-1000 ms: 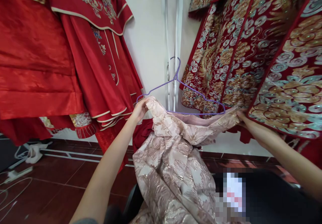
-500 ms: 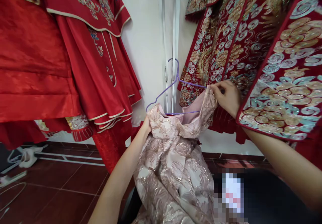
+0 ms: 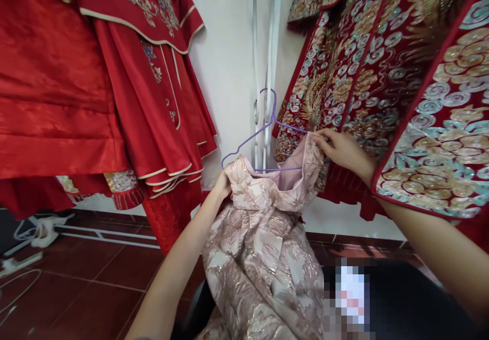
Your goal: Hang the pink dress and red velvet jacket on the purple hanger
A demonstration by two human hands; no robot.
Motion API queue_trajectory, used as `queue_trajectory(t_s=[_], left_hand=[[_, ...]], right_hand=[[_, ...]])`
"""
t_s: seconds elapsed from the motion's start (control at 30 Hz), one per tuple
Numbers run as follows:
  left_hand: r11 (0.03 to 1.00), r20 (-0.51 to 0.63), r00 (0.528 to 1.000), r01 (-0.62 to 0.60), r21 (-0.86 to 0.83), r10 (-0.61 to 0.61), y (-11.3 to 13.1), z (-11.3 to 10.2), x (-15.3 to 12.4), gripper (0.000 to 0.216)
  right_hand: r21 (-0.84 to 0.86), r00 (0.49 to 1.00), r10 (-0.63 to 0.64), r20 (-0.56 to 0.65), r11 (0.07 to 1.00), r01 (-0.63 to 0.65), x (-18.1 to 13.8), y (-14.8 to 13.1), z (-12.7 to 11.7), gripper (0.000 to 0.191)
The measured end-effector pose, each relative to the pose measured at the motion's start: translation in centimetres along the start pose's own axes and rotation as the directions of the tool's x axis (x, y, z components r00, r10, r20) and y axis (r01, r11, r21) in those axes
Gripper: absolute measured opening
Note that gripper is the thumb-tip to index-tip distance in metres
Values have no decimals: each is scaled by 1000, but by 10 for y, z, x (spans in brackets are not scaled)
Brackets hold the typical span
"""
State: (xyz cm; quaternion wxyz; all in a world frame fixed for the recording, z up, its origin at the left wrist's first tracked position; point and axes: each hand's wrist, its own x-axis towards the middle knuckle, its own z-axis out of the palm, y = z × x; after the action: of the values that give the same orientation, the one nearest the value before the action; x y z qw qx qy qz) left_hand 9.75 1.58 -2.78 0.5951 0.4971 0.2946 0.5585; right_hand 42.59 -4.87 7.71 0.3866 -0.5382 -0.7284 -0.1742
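A pale pink brocade garment (image 3: 263, 248) with a raised floral pattern hangs from a thin purple wire hanger (image 3: 263, 131). My left hand (image 3: 220, 186) is closed on the garment's left top edge, just under the hanger's left shoulder. On the other side, my right hand (image 3: 338, 149) pinches the right top edge of the fabric against the hanger's right arm. The hanger's hook stands up in front of the white wall. The cloth drapes down between my forearms.
Red satin garments (image 3: 76, 85) with cream piping hang at the left. Heavily embroidered red and gold garments (image 3: 401, 90) hang at the right, over my right forearm. A white wall (image 3: 229, 65) with vertical white rails is behind. White cables (image 3: 26, 248) lie on the dark red tile floor.
My right hand moved in from the far right to the hanger's right arm, bunching the fabric there. The left hand slid a little right and down along the top edge.
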Motion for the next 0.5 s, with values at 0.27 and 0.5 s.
queue_trajectory(t_s=[0.27,0.5], left_hand=[[951,-226,934,-231,203,275,22,-59,-8,32],[778,-248,849,-261,571,467,25,-92,-10,29]], right_hand=[[-48,992,-86,89,995,90,-6,14,3,28],[-19,995,-76,58,997,77,-1,20,8,27]])
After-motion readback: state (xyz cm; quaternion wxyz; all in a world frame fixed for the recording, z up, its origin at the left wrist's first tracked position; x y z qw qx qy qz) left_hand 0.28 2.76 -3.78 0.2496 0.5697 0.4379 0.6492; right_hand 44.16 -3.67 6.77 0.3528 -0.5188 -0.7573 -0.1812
